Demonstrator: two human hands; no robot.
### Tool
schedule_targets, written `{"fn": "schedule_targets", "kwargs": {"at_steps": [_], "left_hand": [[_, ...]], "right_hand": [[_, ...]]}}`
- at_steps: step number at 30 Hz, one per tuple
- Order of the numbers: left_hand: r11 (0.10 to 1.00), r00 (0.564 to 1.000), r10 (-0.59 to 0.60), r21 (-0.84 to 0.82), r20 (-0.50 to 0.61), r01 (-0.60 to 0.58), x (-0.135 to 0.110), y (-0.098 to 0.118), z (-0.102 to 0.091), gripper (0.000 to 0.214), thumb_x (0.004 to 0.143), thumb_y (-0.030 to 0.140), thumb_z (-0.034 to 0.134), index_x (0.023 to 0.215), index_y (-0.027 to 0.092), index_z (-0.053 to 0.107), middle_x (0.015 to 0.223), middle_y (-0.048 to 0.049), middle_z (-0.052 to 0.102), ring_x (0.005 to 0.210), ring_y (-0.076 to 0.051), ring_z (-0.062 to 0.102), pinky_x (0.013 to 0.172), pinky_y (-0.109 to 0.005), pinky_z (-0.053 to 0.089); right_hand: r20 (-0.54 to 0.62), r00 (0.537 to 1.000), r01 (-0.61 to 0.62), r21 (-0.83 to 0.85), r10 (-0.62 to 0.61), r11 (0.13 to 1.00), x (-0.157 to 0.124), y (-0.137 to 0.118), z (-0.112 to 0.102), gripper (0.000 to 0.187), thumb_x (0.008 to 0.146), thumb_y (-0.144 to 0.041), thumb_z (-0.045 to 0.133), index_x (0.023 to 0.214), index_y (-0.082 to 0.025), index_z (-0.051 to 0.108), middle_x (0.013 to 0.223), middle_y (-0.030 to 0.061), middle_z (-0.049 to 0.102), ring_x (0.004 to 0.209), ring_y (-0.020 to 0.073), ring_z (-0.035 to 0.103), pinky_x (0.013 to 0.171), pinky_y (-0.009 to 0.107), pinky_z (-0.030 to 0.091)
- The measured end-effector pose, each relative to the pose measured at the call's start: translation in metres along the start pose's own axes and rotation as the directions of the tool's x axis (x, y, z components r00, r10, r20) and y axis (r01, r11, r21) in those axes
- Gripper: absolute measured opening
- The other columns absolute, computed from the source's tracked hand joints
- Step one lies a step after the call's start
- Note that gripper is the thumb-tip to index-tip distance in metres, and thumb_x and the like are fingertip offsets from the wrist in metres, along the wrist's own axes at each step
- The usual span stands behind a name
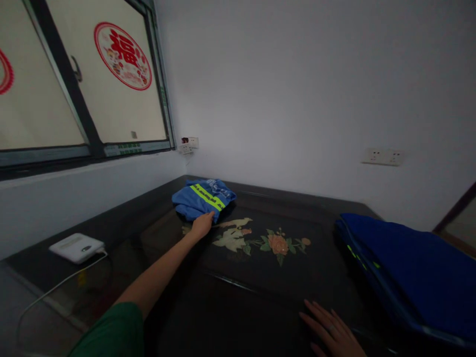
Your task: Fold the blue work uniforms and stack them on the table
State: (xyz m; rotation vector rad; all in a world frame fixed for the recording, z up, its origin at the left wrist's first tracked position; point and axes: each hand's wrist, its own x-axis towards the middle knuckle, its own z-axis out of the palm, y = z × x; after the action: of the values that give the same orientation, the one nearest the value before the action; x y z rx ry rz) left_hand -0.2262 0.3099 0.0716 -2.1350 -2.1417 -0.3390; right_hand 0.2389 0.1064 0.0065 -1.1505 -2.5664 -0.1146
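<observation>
On the far left part of the dark table (pixel 238 307) lies a bundled blue garment (pixel 199 201) with a yellow-green reflective stripe and pale printing on it. My left hand (pixel 202 226) reaches out to its near edge, with the fingers closed on the cloth. Low in the view, my right hand (pixel 330 329) hovers over or rests on the tabletop; I cannot tell which. Its fingers are stretched out and hold nothing. To the right of it, a stack of folded dark blue clothes (pixel 409 267) shows bits of yellow-green along its side.
A white box-shaped device (pixel 77 248) with a white cable (pixel 59 283) sits at the table's left edge. A flower and bird design (pixel 278 244) decorates the tabletop. Wall sockets (pixel 383 156) are behind, and a window (pixel 111 74) with red stickers is on the left.
</observation>
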Motion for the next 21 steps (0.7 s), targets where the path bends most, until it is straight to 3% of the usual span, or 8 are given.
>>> {"fn": "schedule_targets", "kwargs": {"at_steps": [6, 11, 14, 17, 21], "left_hand": [[0.972, 0.972, 0.231, -0.048, 0.048, -0.228, -0.064, 0.090, -0.011, 0.025, 0.096, 0.026, 0.034, 0.115, 0.028, 0.050, 0.108, -0.0047, 0.065, 0.098, -0.021, 0.063, 0.076, -0.028, 0.047], [0.860, 0.865, 0.490, -0.226, 0.108, -0.458, -0.133, 0.157, -0.028, 0.022, 0.096, 0.023, 0.034, 0.112, 0.023, 0.049, 0.109, -0.0066, 0.065, 0.100, -0.020, 0.063, 0.081, -0.030, 0.048], [0.784, 0.801, 0.579, -0.374, 0.152, -0.495, -0.177, 0.192, -0.035, 0.020, 0.095, 0.026, 0.038, 0.111, 0.021, 0.049, 0.107, -0.0096, 0.066, 0.098, -0.023, 0.064, 0.080, -0.033, 0.049], [0.660, 0.747, 0.655, -0.570, 0.116, -0.490, -0.219, 0.224, -0.044, 0.025, 0.093, 0.028, 0.045, 0.116, 0.018, 0.048, 0.114, -0.0122, 0.064, 0.104, -0.025, 0.062, 0.086, -0.036, 0.049], [0.483, 0.708, 0.705, -0.759, 0.041, -0.437, -0.270, 0.252, -0.074, 0.031, 0.090, 0.028, 0.053, 0.118, 0.017, 0.051, 0.117, -0.0122, 0.062, 0.109, -0.024, 0.060, 0.093, -0.035, 0.046]], "right_hand": [[0.124, 0.975, -0.199, 0.128, 0.184, 0.972, 0.007, -0.024, -0.017, 0.042, 0.089, -0.034, 0.050, 0.130, -0.032, 0.057, 0.141, 0.0065, 0.049, 0.129, 0.0288, 0.046, 0.105, 0.056, 0.038], [0.057, 0.962, -0.273, 0.303, 0.269, 0.913, 0.018, -0.052, -0.039, 0.041, 0.087, -0.026, 0.049, 0.128, -0.025, 0.057, 0.131, 0.0084, 0.058, 0.123, 0.0226, 0.052, 0.104, 0.042, 0.043], [-0.021, 0.952, -0.272, 0.392, 0.304, 0.879, 0.022, -0.069, -0.045, 0.051, 0.082, -0.018, 0.048, 0.133, -0.024, 0.050, 0.133, 0.0080, 0.055, 0.125, 0.0207, 0.050, 0.106, 0.041, 0.041], [-0.075, 0.951, -0.237, 0.452, 0.301, 0.860, 0.017, -0.077, -0.041, 0.063, 0.073, -0.011, 0.047, 0.135, -0.023, 0.047, 0.135, 0.0089, 0.053, 0.126, 0.0209, 0.048, 0.108, 0.043, 0.039], [-0.105, 0.942, -0.220, 0.528, 0.320, 0.820, -0.010, -0.074, -0.044, 0.056, 0.070, -0.013, 0.047, 0.124, -0.022, 0.060, 0.129, 0.0120, 0.057, 0.121, 0.0246, 0.053, 0.104, 0.045, 0.042]]}}
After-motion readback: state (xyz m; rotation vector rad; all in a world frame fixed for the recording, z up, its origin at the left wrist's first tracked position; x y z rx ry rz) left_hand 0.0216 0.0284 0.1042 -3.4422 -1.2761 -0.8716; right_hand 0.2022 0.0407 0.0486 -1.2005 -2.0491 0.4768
